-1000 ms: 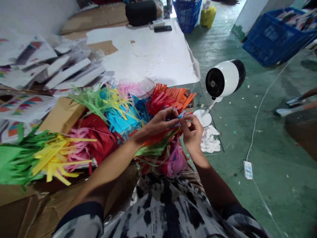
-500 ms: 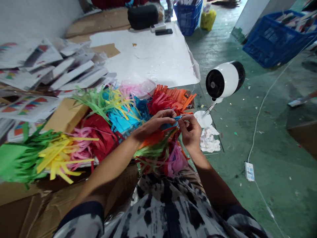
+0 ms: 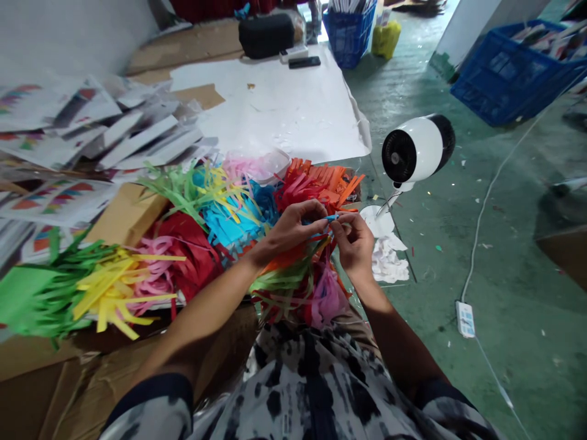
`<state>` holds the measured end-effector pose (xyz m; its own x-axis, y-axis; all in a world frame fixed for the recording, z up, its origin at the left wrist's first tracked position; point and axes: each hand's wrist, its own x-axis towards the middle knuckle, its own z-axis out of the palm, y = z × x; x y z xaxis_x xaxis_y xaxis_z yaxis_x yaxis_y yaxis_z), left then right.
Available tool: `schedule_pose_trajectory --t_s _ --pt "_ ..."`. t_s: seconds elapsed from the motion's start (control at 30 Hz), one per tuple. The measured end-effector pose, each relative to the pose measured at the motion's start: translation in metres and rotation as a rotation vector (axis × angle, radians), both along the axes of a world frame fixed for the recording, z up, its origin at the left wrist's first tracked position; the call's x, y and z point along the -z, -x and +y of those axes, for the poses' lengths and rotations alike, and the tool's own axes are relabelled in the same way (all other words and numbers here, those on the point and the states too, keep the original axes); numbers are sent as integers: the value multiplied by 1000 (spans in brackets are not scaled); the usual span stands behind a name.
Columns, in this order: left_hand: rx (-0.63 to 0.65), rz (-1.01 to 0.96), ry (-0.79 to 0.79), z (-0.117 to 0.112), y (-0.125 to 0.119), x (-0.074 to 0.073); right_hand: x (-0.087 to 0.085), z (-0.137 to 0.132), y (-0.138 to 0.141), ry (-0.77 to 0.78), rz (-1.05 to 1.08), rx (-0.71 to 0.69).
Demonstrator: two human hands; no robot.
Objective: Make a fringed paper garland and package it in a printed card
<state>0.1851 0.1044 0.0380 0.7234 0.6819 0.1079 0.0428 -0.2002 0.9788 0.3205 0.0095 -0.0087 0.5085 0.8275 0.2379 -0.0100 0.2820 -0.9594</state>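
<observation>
My left hand (image 3: 293,227) and my right hand (image 3: 354,243) meet over a bundle of coloured paper fringe (image 3: 293,278) in my lap. Both pinch a thin blue paper strip (image 3: 331,218) between their fingertips. Orange and red fringe (image 3: 316,181) lies just beyond the hands. Blue fringe (image 3: 229,223), green and yellow fringe (image 3: 192,186) and red fringe (image 3: 183,250) are heaped to the left. More green and yellow fringe (image 3: 68,293) lies at the far left.
A white desk fan (image 3: 415,153) stands right of the hands above crumpled white paper (image 3: 389,260). Printed white cards (image 3: 92,131) pile up at the left. A white sheet (image 3: 284,104), blue crates (image 3: 513,64) and a power strip (image 3: 466,319) lie around.
The hands have stayed together on the blue strip, with the fingers shifting only slightly. A person's foot at the right edge has left the view.
</observation>
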Motion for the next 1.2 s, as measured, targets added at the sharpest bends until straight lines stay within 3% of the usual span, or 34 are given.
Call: schedule_pose_trajectory --t_s 0.17,0.27,0.33,0.5,0.57,0.77,0.93,1.2 --pt "-30 -36 193 1 3 -4 2 0 2 -36 31 -46" --pt "43 -20 246 1 4 -4 3 -1 2 -30 21 -48" --pt "57 -22 180 1 4 -2 3 -1 1 -26 12 -30" --pt "-46 64 -244 -1 5 -2 2 -2 0 -23 4 -13" --pt "-50 80 -319 -1 6 -3 2 -2 0 -19 -3 -11" --pt "-62 31 -254 -2 8 -1 3 -3 1 -4 -5 -29" --pt "-98 35 -333 -2 7 0 2 -2 1 -11 -20 -21" --pt "-84 -40 -71 -7 10 -1 0 -3 1 -7 -12 4"
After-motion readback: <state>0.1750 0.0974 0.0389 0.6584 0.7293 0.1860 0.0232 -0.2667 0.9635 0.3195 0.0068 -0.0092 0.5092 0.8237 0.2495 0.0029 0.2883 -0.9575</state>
